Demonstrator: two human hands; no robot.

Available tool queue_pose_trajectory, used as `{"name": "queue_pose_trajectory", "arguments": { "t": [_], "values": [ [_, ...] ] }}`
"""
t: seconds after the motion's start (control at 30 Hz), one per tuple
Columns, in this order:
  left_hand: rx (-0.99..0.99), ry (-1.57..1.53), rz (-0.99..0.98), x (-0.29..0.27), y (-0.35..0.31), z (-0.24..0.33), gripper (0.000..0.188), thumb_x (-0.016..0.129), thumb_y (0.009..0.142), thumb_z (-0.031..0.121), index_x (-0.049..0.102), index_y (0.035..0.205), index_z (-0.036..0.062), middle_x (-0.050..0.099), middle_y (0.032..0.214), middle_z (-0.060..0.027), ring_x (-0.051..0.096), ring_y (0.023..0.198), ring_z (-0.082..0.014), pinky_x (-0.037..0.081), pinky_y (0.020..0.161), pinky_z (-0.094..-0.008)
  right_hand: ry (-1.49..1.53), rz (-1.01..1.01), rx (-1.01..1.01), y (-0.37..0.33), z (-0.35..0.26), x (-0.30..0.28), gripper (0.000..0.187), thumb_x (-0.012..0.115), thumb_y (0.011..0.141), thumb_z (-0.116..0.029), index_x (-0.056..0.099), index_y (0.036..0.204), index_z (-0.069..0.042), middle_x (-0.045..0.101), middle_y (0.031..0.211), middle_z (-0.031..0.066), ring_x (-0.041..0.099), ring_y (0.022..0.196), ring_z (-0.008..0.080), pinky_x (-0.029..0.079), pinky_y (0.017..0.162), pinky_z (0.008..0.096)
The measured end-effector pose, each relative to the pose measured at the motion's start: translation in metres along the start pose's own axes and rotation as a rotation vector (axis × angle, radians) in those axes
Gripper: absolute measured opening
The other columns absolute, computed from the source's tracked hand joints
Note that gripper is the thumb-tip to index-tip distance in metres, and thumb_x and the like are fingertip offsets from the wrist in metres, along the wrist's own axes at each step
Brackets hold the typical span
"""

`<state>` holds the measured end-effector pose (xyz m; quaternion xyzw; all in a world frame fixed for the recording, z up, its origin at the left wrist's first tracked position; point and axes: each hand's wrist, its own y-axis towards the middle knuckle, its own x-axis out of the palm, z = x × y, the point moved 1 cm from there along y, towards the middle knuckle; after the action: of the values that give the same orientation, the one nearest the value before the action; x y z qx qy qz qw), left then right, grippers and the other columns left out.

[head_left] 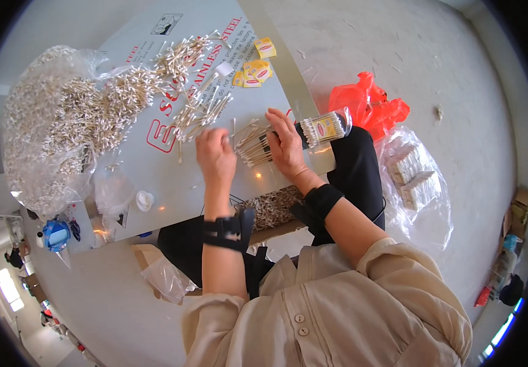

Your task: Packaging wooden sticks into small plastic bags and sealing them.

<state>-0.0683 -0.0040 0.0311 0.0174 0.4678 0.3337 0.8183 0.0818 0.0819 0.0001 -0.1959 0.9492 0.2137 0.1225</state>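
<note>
Reaching over the counter (215,199), the person's 2 arms work among loose cotton swabs (200,116). The left hand (216,154) is blurred, its fingers curled inward just right of some of those swabs; whether it pinches anything, I cannot tell. The right hand (285,147) holds its fingers extended and slightly parted above a rough row of swabs (253,147); whether the thumb grips any, I cannot tell. That row lies between the 2 hands, partly under the right hand.

Just right of the right hand is a clear pack of swabs (324,129) at the counter's edge, bearing a yellow label with a red oval emblem, its lettering too small to read. Farther off, yellow cards (255,72) with similar red emblems lie near another yellow card (265,48) and a small white block (222,69).

The counter's covering carries large red capitals beside a red boxed emblem, plus lines of smaller dark print, partly hidden by swabs. At the left, a big clear bag (22,131) spills a heap of swabs (102,110). On the floor at the right lie a red plastic bag (371,110) and a clear bag (438,211) holding white bundles (420,191).
</note>
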Motion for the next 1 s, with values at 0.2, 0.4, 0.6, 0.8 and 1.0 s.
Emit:
{"name": "queue_pose_trajectory", "arguments": {
  "t": [0.2, 0.4, 0.6, 0.8, 1.0],
  "values": [
    [-0.133, 0.195, -0.129, -0.074, -0.08, -0.051, 0.024, 0.072, 0.066, 0.001, 0.061, 0.086, 0.0078, 0.057, 0.087, -0.0074, 0.053, 0.095, -0.0306, 0.043, 0.084, -0.0415, 0.033, -0.117, 0.247, 0.021, -0.003, -0.015, 0.024, 0.06, 0.073, 0.007, 0.06, 0.097, 0.002, 0.057, 0.113, 0.0146, 0.062, 0.092, 0.0308, 0.051, 0.078, 0.0366],
    [-0.214, 0.245, -0.09, -0.056, -0.066, -0.063, 0.017, 0.07, 0.069, 0.0, 0.057, 0.077, 0.0066, 0.057, 0.081, -0.0085, 0.054, 0.087, -0.0318, 0.043, 0.078, -0.0427, -0.251, -0.132, -0.027, 0.022, 0.007, -0.013, 0.014, 0.059, 0.071, 0.007, 0.057, 0.084, 0.001, 0.055, 0.097, 0.0168, 0.057, 0.087, 0.0366, 0.049, 0.076, 0.042],
    [-0.116, 0.234, 0.015, 0.002, 0.003, -0.027, 0.014, 0.069, 0.071, 0.0, 0.056, 0.076, 0.0051, 0.059, 0.078, -0.0102, 0.054, 0.083, -0.0319, 0.045, 0.076, -0.0425, -0.324, -0.137, -0.057, 0.018, 0.005, -0.013, 0.011, 0.056, 0.075, 0.006, 0.055, 0.084, 0.0, 0.055, 0.092, 0.017, 0.054, 0.088, 0.0385, 0.047, 0.077, 0.0436],
    [0.117, 0.11, -0.145, 0.015, 0.007, 0.002, 0.017, 0.068, 0.072, 0.003, 0.063, 0.088, 0.0058, 0.06, 0.092, -0.0095, 0.053, 0.092, -0.0321, 0.044, 0.081, -0.0438, -0.317, -0.178, -0.108, 0.051, -0.005, -0.026, 0.012, 0.057, 0.075, 0.002, 0.058, 0.087, -0.001, 0.056, 0.095, 0.0141, 0.053, 0.097, 0.0341, 0.046, 0.082, 0.0408],
    [-0.007, 0.278, -0.234, 0.034, -0.032, 0.038, 0.069, 0.062, 0.088, 0.031, 0.036, 0.14, -0.005, 0.034, 0.148, -0.024, 0.027, 0.14, -0.0381, 0.02, 0.113, -0.0544, -0.483, -0.544, -0.373, 0.078, 0.006, 0.002, 0.005, 0.06, 0.078, -0.008, 0.056, 0.078, -0.007, 0.055, 0.097, 0.0071, 0.051, 0.101, 0.0267, 0.043, 0.086, 0.037]
  ]
}}
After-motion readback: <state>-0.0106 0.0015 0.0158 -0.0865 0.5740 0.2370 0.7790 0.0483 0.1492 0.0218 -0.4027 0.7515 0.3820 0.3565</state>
